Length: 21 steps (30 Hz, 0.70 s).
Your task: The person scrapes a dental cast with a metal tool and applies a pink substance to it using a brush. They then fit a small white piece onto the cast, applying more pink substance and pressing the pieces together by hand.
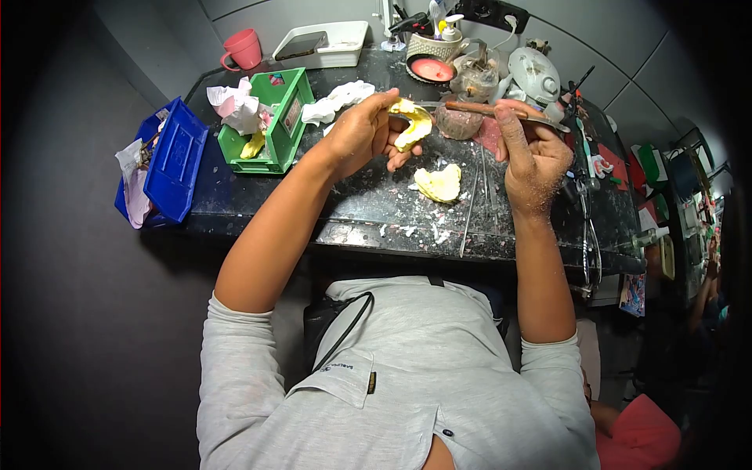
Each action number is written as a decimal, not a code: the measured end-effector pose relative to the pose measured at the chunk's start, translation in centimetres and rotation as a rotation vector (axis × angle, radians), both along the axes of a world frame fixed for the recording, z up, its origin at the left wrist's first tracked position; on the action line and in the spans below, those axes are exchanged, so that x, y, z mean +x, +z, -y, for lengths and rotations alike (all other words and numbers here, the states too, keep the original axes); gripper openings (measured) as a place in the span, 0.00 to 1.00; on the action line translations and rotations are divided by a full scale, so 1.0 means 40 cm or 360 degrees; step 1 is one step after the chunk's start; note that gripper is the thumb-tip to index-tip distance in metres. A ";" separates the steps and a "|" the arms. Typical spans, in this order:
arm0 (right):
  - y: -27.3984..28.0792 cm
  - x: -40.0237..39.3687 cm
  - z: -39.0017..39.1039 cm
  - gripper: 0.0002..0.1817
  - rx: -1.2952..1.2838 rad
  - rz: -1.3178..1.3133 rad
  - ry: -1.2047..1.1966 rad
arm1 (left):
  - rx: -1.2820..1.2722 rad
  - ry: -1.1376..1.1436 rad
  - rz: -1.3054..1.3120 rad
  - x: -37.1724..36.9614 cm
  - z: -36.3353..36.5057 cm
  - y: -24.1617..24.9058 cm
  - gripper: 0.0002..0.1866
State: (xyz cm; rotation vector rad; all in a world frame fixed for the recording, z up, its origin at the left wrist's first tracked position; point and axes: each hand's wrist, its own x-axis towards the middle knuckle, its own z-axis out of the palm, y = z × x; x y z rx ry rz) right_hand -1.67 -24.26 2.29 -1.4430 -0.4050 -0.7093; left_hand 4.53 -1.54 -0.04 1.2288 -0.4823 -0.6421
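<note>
My left hand (364, 133) is closed around a yellow horseshoe-shaped plaster dental cast (415, 129), held above the bench. In my right hand (533, 153) is a wood-handled knife (486, 110), gripped by its brown handle. Its thin metal blade points left and reaches the top of the cast; another metal end shows past my right fingers. Pale dust coats the right hand and wrist. Below and between the hands, a second yellow plaster cast (439, 183) lies on the black bench (352, 211) among white and pink crumbs.
Left of my left arm stand a green bin (290, 133) with crumpled paper and a blue bin (176, 160) at the edge. A pink mug (241, 49) and white tray (345, 45) are behind. Thin metal rods (471, 207) lie near the right hand; tools crowd the right side.
</note>
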 end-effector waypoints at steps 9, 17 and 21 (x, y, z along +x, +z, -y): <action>-0.010 0.000 0.004 0.09 -0.0033 0.0006 0.0112 | 0.0194 0.0129 0.0047 -0.022 0.013 0.020 0.38; -0.012 -0.001 0.008 0.09 -0.0045 -0.0040 0.0092 | 0.0243 0.0148 0.0051 -0.011 0.010 0.005 0.38; -0.006 0.003 0.014 0.09 -0.0035 -0.0011 0.0130 | 0.0251 0.0147 0.0084 -0.015 0.009 0.011 0.38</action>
